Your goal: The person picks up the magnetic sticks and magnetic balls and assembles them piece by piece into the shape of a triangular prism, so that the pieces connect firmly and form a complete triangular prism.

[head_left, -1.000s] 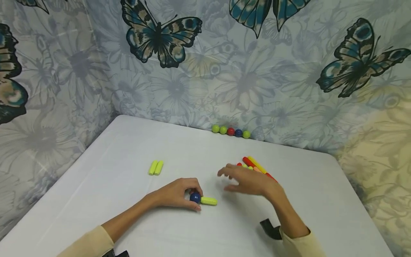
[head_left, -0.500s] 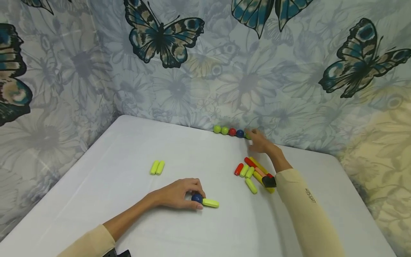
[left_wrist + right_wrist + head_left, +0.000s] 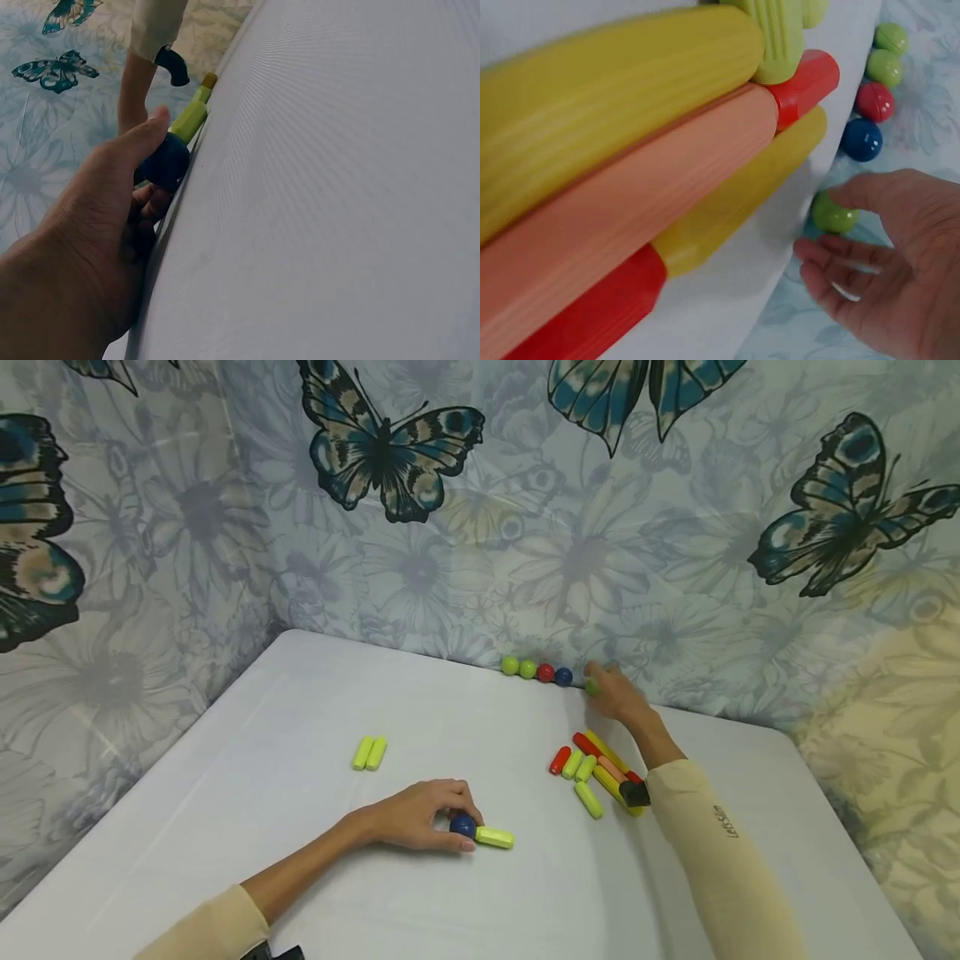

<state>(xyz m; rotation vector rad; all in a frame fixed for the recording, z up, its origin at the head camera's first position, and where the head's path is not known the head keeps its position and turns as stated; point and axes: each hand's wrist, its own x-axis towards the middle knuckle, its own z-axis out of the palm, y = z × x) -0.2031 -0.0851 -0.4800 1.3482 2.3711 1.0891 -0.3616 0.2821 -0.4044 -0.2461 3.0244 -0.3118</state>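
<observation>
My left hand [image 3: 427,814] rests on the table with its thumb and fingers curled round a dark blue ball [image 3: 462,825]. A lime-green stick [image 3: 495,837] lies against the right side of that ball. At the table's back edge, my right hand [image 3: 617,692] pinches a green ball [image 3: 834,213] between thumb and fingers; in the head view the hand partly hides it. To its left stand a blue ball [image 3: 563,677], a red ball [image 3: 545,672] and two green balls [image 3: 519,667] in a row.
Under the right forearm lies a group of red, yellow, orange and lime sticks [image 3: 600,768], long and short. Two short lime sticks [image 3: 370,752] lie side by side on the left of the white table [image 3: 300,710]. Butterfly-patterned cloth [image 3: 420,568] hangs behind.
My right hand has reached from above the sticks to the back row and taken the end green ball, now slightly right of the blue one. The left hand has stayed on its ball.
</observation>
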